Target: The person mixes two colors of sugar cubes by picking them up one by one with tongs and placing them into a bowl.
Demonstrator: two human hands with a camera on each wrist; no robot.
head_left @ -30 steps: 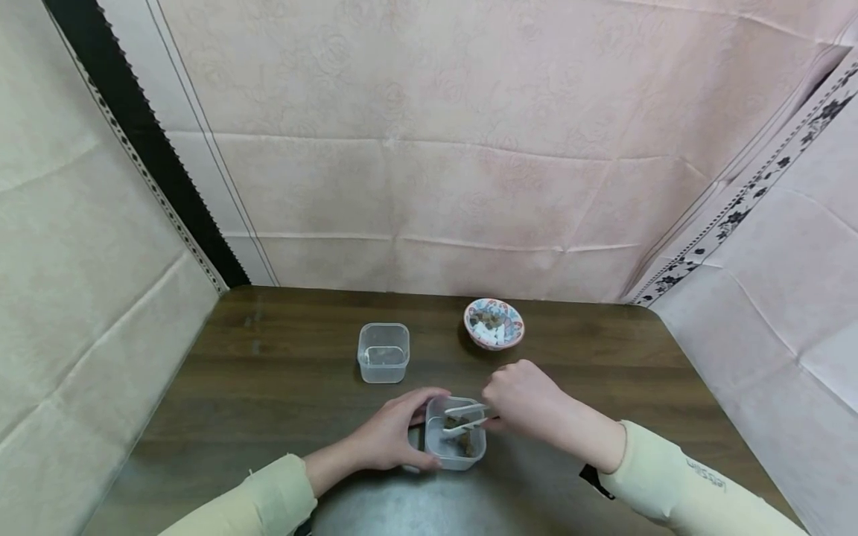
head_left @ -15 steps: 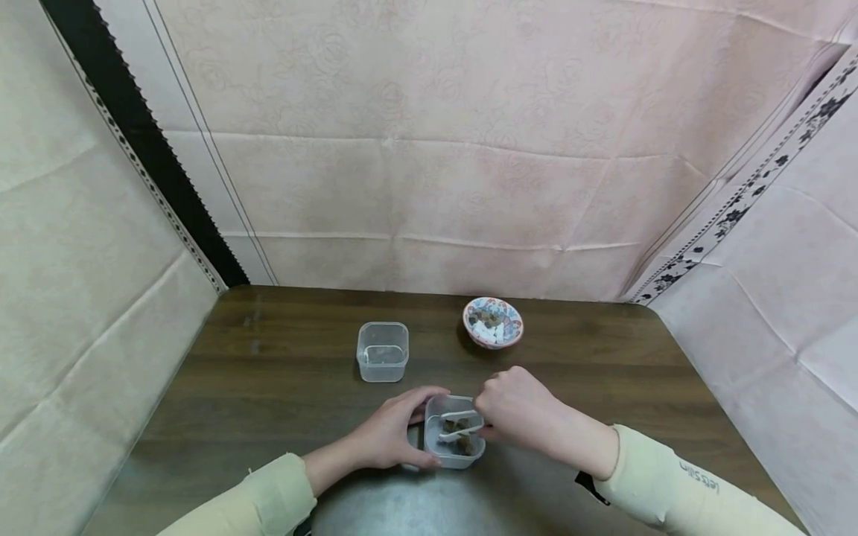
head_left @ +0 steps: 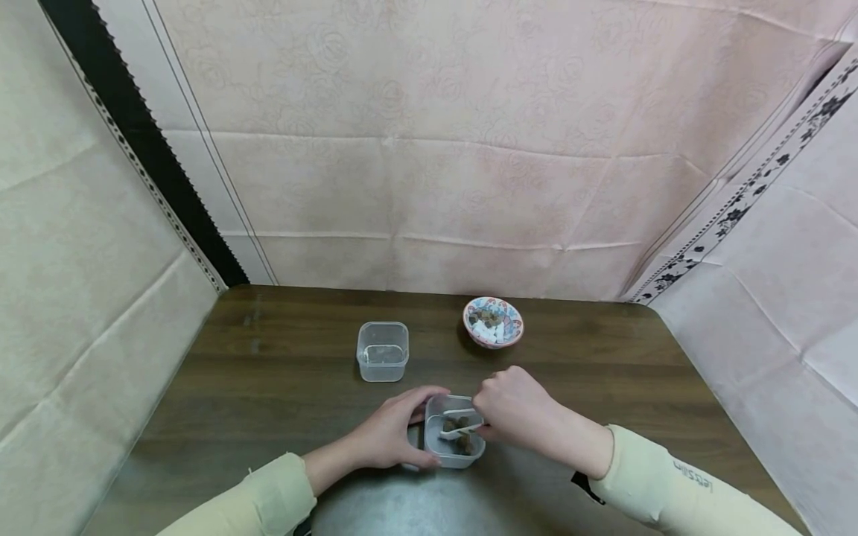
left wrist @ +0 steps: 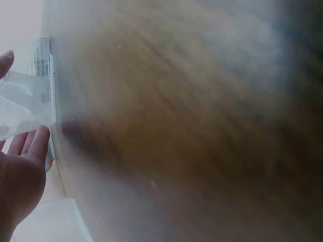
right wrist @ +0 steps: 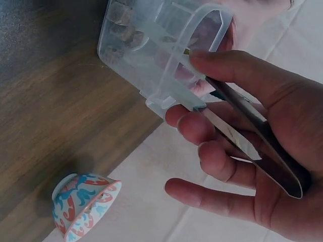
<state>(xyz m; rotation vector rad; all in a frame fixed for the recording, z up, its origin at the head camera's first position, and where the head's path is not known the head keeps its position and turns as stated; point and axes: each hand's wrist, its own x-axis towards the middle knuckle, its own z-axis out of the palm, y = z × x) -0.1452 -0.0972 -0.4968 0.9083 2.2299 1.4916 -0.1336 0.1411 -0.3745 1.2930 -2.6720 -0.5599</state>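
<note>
My left hand [head_left: 395,432] holds a clear plastic container [head_left: 456,461] from its left side, thumb at the near wall and fingers at the far one. Brown lumps [right wrist: 120,14] lie inside. My right hand [head_left: 515,406] grips metal tweezers [right wrist: 272,146] with pale plastic tips. Those tips reach down into the container, spread apart, over the lumps; whether they touch any cannot be told. Thumb and fingers pinch the two arms from either side in the right wrist view. The left wrist view catches the left hand [left wrist: 25,174] beside the container wall [left wrist: 30,101].
A second clear container [head_left: 383,374] stands farther back on the wooden table [head_left: 288,372]. Right of it, near the back edge, sits a patterned bowl [head_left: 515,321] with brown and white pieces in it. Pale cloth [head_left: 436,186] hangs behind the table and at both sides.
My right hand has shifted slightly left and nearer, carrying the tweezers' tips a little farther over the container. My left hand and the container have stayed put.
</note>
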